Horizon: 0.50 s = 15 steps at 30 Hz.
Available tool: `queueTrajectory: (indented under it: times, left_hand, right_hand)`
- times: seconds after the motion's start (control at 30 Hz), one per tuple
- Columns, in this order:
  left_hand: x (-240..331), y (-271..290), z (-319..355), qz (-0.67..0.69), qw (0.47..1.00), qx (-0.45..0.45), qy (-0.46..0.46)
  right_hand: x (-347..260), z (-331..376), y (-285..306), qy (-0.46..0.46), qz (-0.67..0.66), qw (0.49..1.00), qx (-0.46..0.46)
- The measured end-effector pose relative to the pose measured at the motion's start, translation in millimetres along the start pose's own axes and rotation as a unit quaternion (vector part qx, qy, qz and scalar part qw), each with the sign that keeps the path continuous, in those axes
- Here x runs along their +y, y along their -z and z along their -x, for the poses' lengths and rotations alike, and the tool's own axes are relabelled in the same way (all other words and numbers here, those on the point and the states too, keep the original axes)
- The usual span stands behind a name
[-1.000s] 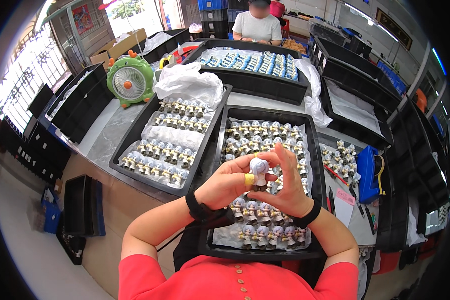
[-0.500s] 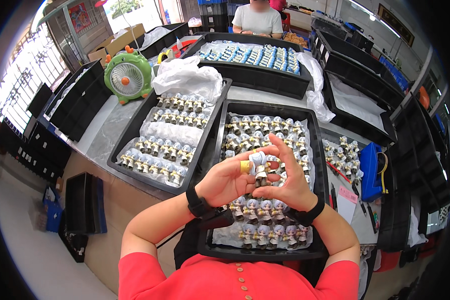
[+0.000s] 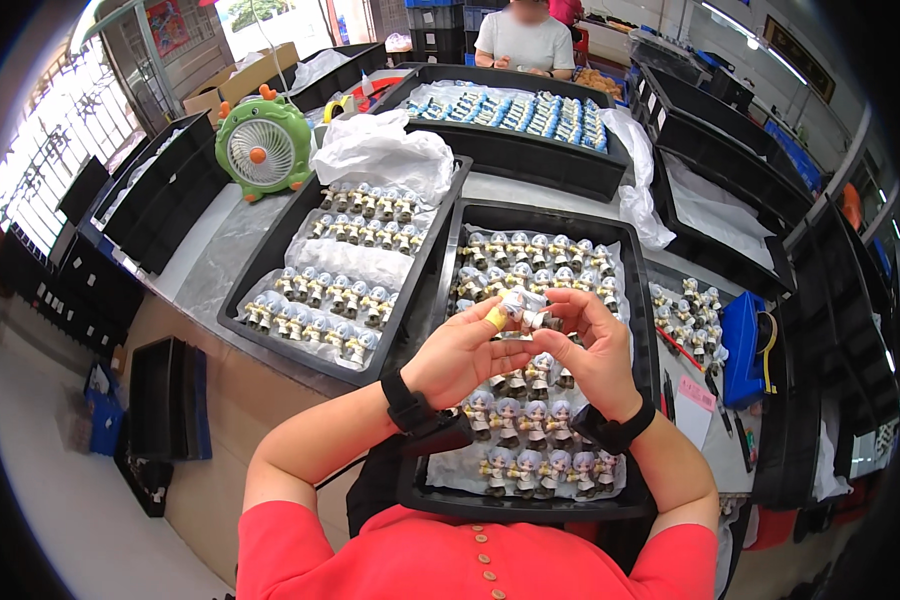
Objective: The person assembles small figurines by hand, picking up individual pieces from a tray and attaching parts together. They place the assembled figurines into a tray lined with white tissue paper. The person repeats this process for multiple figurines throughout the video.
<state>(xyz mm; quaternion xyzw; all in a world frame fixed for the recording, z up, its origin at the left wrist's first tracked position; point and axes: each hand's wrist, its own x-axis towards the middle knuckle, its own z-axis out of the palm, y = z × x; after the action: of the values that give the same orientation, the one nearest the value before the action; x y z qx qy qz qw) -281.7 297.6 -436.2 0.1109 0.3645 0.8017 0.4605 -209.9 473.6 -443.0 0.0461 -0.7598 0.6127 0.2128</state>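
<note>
Above the black tray (image 3: pixel 643 330) in front of me, a small figurine (image 3: pixel 526 310) with pale hair and a white outfit lies tilted on its side between my hands. My left hand (image 3: pixel 455 358), a yellow wrap on one finger, grips it at the head end. The fingers of my right hand (image 3: pixel 602 352) close on its lower end. Beneath them, rows of similar figurines (image 3: pixel 535 424) stand on white lining in the tray; my hands hide part of the middle rows.
To the left sits another black tray (image 3: pixel 243 290) of figurines. Beyond are a green fan (image 3: pixel 262 145) and a tray of blue-and-white pieces (image 3: pixel 530 112), with a person (image 3: pixel 523 42) behind. Loose figurines (image 3: pixel 692 315), a blue bin (image 3: pixel 742 350) and pens (image 3: pixel 742 440) lie at the right.
The figurine has turned from upright to lying on its side. My right hand's raised fingers have come down and closed around its lower end.
</note>
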Motion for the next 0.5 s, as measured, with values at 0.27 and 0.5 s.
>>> queueTrajectory:
  times: [0.27, 0.5]
  left_hand:
    - [0.3, 5.6, -0.4, 0.004, 1.0, 0.011, 0.009]
    - [-0.7, 8.7, -1.3, -0.004, 1.0, 0.005, 0.007]
  right_hand:
    - [-3.3, 1.1, 0.4, -0.088, -0.094, 0.991, -0.031]
    - [-4.7, 1.3, 0.4, -0.08, -0.091, 0.992, -0.032]
